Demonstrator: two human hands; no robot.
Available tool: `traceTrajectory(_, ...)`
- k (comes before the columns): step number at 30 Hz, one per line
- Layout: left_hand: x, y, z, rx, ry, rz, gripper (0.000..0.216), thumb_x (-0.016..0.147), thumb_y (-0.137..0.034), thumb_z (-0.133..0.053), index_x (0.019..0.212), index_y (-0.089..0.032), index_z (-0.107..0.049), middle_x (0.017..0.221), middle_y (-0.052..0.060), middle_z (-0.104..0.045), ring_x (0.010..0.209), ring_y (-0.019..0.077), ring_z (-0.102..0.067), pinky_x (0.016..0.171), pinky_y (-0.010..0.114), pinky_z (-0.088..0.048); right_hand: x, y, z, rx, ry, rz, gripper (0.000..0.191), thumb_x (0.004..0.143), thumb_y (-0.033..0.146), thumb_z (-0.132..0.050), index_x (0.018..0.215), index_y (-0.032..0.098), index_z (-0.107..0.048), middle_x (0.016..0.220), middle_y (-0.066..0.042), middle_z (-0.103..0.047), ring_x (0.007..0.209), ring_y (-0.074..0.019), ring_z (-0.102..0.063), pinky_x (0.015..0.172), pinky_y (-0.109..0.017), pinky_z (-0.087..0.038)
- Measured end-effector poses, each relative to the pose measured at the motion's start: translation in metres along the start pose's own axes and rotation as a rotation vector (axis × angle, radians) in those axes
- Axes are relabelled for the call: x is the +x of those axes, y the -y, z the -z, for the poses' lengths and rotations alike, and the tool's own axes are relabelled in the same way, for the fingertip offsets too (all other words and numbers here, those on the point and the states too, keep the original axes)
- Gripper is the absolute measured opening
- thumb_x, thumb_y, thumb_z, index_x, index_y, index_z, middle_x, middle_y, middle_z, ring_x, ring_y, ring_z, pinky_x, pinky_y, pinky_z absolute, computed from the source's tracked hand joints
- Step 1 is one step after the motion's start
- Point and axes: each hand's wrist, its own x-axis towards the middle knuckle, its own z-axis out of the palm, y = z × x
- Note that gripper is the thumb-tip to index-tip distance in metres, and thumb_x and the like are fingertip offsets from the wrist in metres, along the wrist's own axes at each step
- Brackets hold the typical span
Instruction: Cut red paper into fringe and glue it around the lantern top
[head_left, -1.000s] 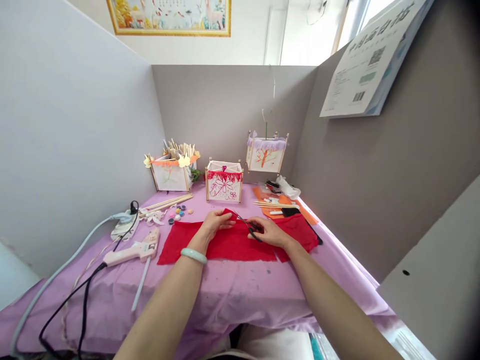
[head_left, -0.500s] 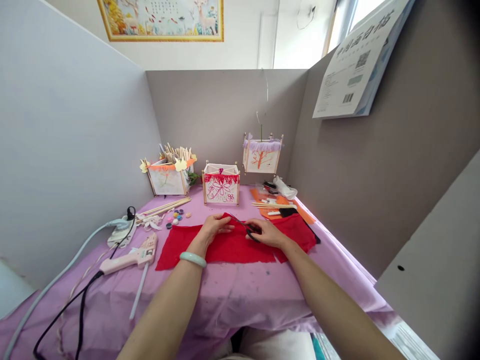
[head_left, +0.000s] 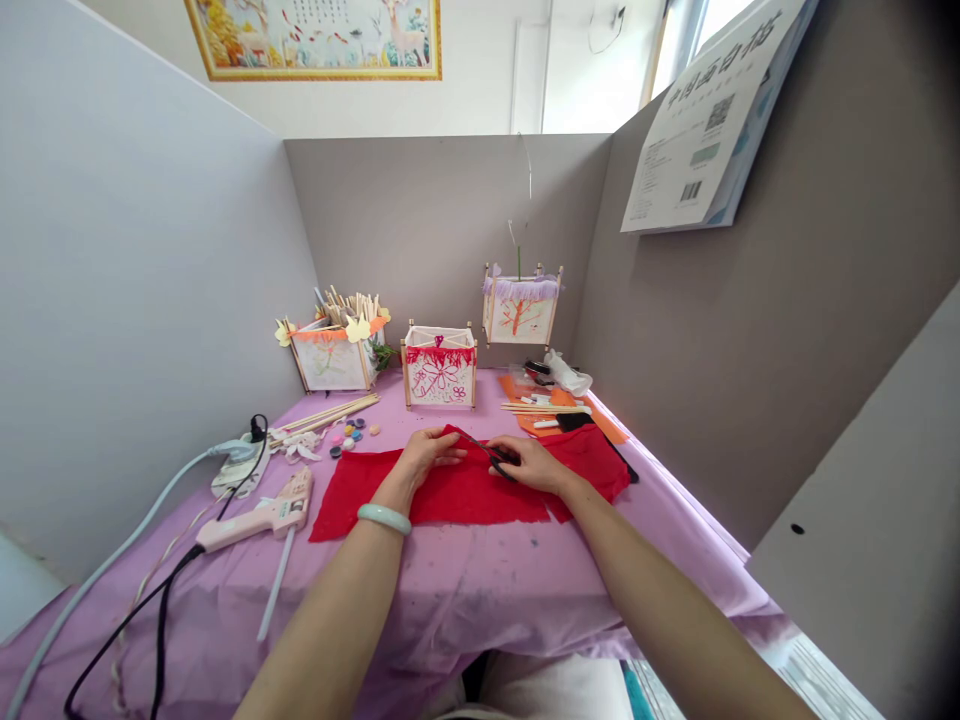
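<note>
A wide piece of red cloth point(head_left: 480, 495) lies spread across the purple-covered table in front of me. My left hand point(head_left: 429, 455), with a pale green bangle on its wrist, pinches the cloth's far edge. In my right hand point(head_left: 534, 466) is a pair of black-handled scissors point(head_left: 501, 462), its fingers wrapped round the handles. The blades point left along the cloth's far edge, toward my left fingers. Whether the blades have cloth between them is too small to tell. A slit shows in the cloth's near edge, below my right hand.
Behind the cloth stands a stick-framed paper lantern point(head_left: 440, 375) with red fringe; another lantern point(head_left: 523, 312) hangs at right. A stick-filled paper box point(head_left: 334, 360) stands at back left. A pink glue gun point(head_left: 259, 520), cables and a power strip point(head_left: 241, 468) lie left. Sticks point(head_left: 544, 408) lie right.
Both hands, the scissors and the cloth look almost the same as before. The whole view has shifted very slightly.
</note>
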Motion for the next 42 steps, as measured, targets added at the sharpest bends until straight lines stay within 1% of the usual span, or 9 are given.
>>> traceTrajectory(13,0.000,0.000,0.000,-0.011,-0.013,0.002,0.017,0.068,-0.014,-0.070,0.074,-0.011,-0.055,0.063,0.005,-0.064,0.064,0.0197,-0.067,0.057,0.026,-0.054,0.001,-0.007,-0.003,-0.013,-0.007,-0.008,0.034,0.075,0.038,-0.060,0.102,0.018,-0.060,0.069,0.001,-0.053,0.059,-0.0098,-0.043,0.056,-0.020,-0.035)
traceTrajectory(20,0.000,-0.001,0.000,-0.010,-0.019,0.003,0.018,0.067,-0.014,-0.071,0.074,-0.011,-0.054,0.064,0.005,-0.064,0.063,0.0196,-0.067,0.057,0.026,-0.054,0.001,-0.005,-0.002,-0.023,-0.005,-0.004,0.033,0.076,0.039,-0.060,0.100,0.017,-0.061,0.066,0.002,-0.051,0.058,-0.0095,-0.041,0.055,-0.020,-0.032)
traceTrajectory(26,-0.002,-0.003,-0.001,-0.008,-0.022,0.007,0.017,0.068,-0.013,-0.070,0.074,-0.011,-0.055,0.064,0.005,-0.064,0.063,0.0194,-0.067,0.056,0.026,-0.054,0.002,-0.007,-0.003,-0.016,-0.014,-0.008,0.033,0.075,0.039,-0.060,0.101,0.018,-0.062,0.066,0.002,-0.051,0.057,-0.0092,-0.041,0.054,-0.020,-0.032)
traceTrajectory(33,0.000,-0.001,0.001,-0.006,-0.013,0.008,0.019,0.067,-0.016,-0.072,0.074,-0.011,-0.054,0.063,0.005,-0.064,0.062,0.0190,-0.067,0.057,0.026,-0.053,0.002,-0.009,-0.003,-0.032,-0.017,-0.009,0.033,0.075,0.039,-0.060,0.101,0.018,-0.063,0.064,0.002,-0.051,0.056,-0.0090,-0.039,0.053,-0.020,-0.032)
traceTrajectory(37,0.003,0.000,0.004,-0.052,-0.003,0.010,0.019,0.068,-0.018,-0.070,0.077,-0.013,-0.054,0.065,0.004,-0.065,0.064,0.0197,-0.067,0.058,0.027,-0.053,0.002,-0.010,-0.003,-0.024,-0.013,-0.007,0.031,0.076,0.038,-0.059,0.100,0.018,-0.063,0.064,0.002,-0.051,0.056,-0.0091,-0.040,0.054,-0.020,-0.032)
traceTrajectory(42,0.004,0.000,0.006,-0.074,-0.023,0.016,0.019,0.070,-0.018,-0.069,0.078,-0.014,-0.053,0.064,0.003,-0.065,0.063,0.0197,-0.067,0.057,0.028,-0.053,0.002,-0.010,-0.003,-0.019,-0.008,-0.011,0.031,0.077,0.037,-0.058,0.102,0.018,-0.063,0.064,0.002,-0.052,0.056,-0.0092,-0.040,0.053,-0.020,-0.030)
